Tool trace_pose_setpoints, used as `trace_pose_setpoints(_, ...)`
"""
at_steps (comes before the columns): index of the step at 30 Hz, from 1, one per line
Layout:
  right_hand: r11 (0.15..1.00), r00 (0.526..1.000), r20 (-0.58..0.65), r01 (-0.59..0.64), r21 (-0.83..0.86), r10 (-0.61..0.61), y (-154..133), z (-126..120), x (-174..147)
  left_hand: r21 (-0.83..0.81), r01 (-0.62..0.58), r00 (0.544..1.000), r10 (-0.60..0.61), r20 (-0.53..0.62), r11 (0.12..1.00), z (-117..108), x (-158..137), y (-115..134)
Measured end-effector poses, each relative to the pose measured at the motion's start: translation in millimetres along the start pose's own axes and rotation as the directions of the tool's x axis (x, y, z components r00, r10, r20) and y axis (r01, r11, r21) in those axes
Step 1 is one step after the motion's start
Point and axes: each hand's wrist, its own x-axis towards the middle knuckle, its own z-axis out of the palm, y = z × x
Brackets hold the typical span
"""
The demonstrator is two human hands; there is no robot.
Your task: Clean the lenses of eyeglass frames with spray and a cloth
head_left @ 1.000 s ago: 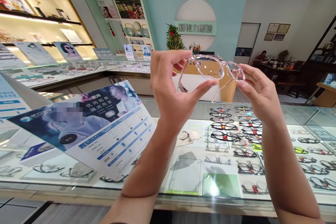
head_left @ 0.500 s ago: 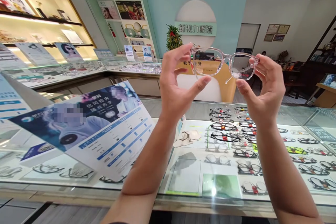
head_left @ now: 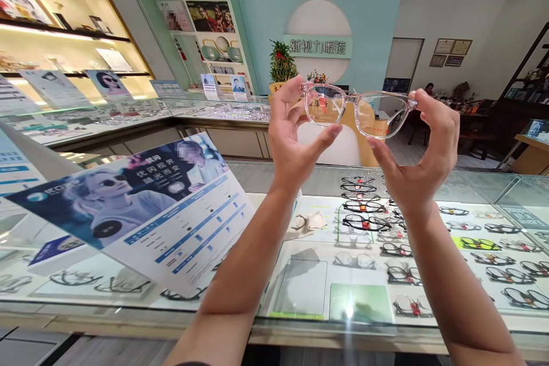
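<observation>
A pair of eyeglasses (head_left: 350, 98) with a clear frame is held up at arm's length above the glass counter, its lenses spread between my two hands. My left hand (head_left: 295, 137) pinches the left end of the frame, thumb under the left lens. At the other end, my right hand (head_left: 422, 148) grips the right hinge corner, with its thumb below the right lens. Red printing shows on or through the lenses. Beneath my hands, several dark-framed glasses (head_left: 366, 222) lie in rows in the display case.
A glass display counter (head_left: 309, 329) runs across the front. A printed advertising card (head_left: 184, 240) stands on it at left, and a crumpled beige cloth (head_left: 306, 224) lies near the middle. Further back are a potted plant (head_left: 282, 63), another glass case (head_left: 214, 111) and a white chair back (head_left: 338, 146).
The eyeglasses have turned and shifted slightly left, the right lens now nearer and larger. My right hand has moved a little left and down; my left hand has shifted slightly right.
</observation>
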Motion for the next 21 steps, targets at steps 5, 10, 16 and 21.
trace_pose_setpoints(5,0.996,0.998,0.044,-0.049,0.073,0.046,-2.6,4.1,-2.2,0.003,-0.032,0.998,0.032,-0.057,0.999,7.5,-5.0,-4.9)
trace_pose_setpoints(10,0.996,0.998,0.039,-0.058,0.068,0.056,-6.4,7.5,-2.6,-0.022,-0.051,0.991,0.048,-0.129,0.998,15.2,-10.4,-7.9)
trace_pose_setpoints(16,0.992,0.998,0.035,-0.063,0.113,0.060,-0.4,7.9,-3.4,-0.026,-0.012,0.980,0.006,-0.196,1.000,22.6,-12.7,3.8)
trace_pose_setpoints(21,0.972,0.991,0.105,-0.098,0.211,0.077,9.9,7.6,-0.8,0.184,0.001,0.949,0.057,-0.311,0.983,27.4,-14.6,27.2)
